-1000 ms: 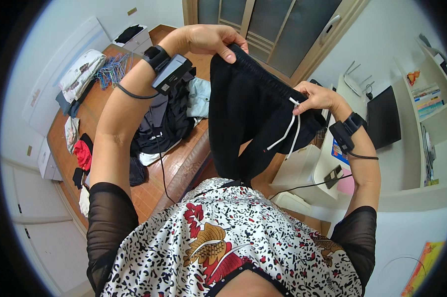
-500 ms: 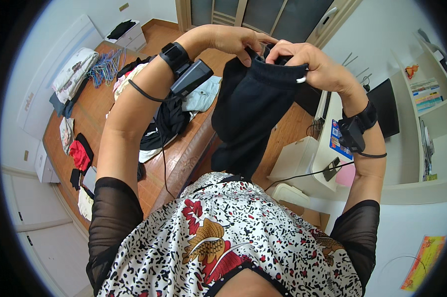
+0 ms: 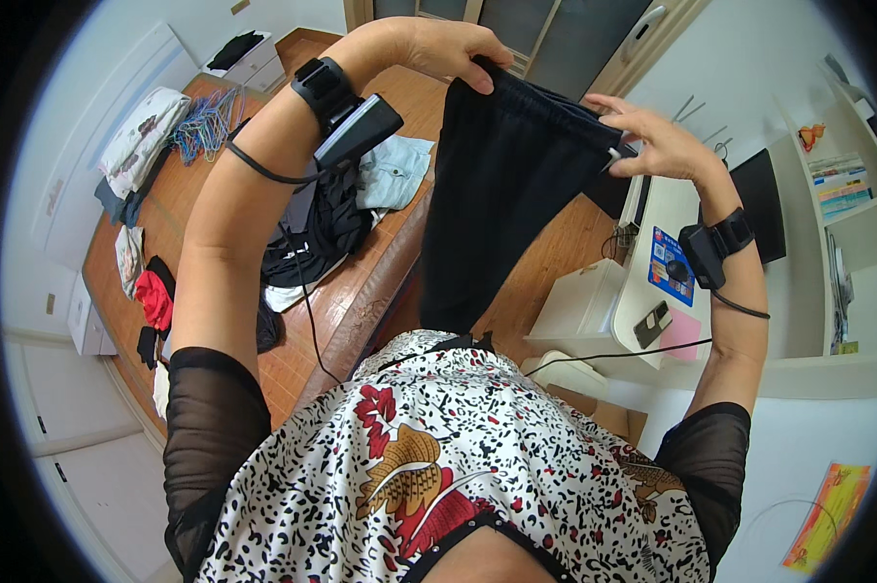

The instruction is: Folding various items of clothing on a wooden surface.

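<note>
Black trousers [image 3: 506,194] with a gathered elastic waistband hang in front of me, their legs dropping toward my chest. My left hand [image 3: 458,53] pinches the waistband's left end between thumb and fingers. At the other end my right hand [image 3: 660,141] grips the waistband corner, its fingers partly behind the cloth. A small white tip, perhaps of a drawstring, shows beside the right thumb. The waistband is stretched fairly straight between both hands. Each wrist wears a black strap with a small device and a cable.
On the bed [image 3: 229,321] at left lie dark clothes [image 3: 307,233], a light blue denim garment [image 3: 395,173], a red garment [image 3: 154,296], blue hangers [image 3: 203,128] and a pillow [image 3: 147,141]. To the right stands a white desk [image 3: 603,316] with a phone [image 3: 652,325] and a monitor [image 3: 757,209].
My hands have moved apart, the left up and the right outward, spreading the waistband. The bunched trousers now hang flatter and wider.
</note>
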Demonstrator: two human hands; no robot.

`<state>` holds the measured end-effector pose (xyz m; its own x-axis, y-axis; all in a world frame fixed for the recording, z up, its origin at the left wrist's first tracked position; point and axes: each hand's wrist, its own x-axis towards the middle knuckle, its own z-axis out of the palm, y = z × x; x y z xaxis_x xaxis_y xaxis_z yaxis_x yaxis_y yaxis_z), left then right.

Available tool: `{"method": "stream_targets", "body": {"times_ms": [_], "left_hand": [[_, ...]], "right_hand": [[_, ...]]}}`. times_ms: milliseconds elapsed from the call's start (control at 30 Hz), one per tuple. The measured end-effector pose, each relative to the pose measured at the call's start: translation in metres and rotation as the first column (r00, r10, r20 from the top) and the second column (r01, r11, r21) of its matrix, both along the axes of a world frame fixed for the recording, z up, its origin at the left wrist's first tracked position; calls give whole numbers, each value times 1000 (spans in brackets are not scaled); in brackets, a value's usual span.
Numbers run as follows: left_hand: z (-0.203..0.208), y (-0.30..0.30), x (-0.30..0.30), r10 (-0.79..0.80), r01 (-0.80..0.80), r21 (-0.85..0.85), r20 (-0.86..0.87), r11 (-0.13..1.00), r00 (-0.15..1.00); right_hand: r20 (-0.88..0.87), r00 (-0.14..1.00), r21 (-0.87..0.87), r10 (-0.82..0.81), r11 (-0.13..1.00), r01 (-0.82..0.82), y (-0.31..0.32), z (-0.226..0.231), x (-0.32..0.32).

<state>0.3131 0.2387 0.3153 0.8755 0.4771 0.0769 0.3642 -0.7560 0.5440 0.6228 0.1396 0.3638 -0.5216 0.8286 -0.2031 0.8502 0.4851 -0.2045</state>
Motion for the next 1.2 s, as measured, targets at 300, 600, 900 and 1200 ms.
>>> {"method": "stream_targets", "body": {"times_ms": [300,600,900,1200], "left_hand": [[-18,9,6,-36,14,263,80,965,996],[10,-4,-13,73,-63,86,-107,994,992],[1,-18,-18,29,-11,114,-160,993,987],[-21,-31,-24,114,-118,-38,-92,992,989]], "right_hand": [[-285,958,261,-11,961,89,11,-30,-4],[-617,775,154,140,987,-56,21,-41,-34],[-704,707,1,75,995,-104,27,-30,-48],[-558,797,178,232,971,-157,24,-43,-53]]}}
